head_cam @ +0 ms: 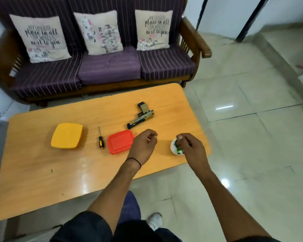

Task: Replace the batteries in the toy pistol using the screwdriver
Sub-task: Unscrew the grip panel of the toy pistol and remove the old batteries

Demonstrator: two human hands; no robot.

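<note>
Progress judged early: no step on the pistol appears begun.

On the glossy orange wood-grain surface (42, 172), from left:
- Yellow square plastic box (66, 135), smooth, round-cornered.
- Slim steel screwdriver with black-and-yellow handle (100, 138), lying untouched.
- Red flat plastic lid (120, 141).
- Tan-and-black moulded toy pistol (141, 116), farther back, lying flat, apparently closed.
- Left hand (143, 143), fingers curled; contents cannot be told.
- Right hand (191, 145), fingers curled into a small white round tub (173, 147) of green pieces; grip unclear.
</note>
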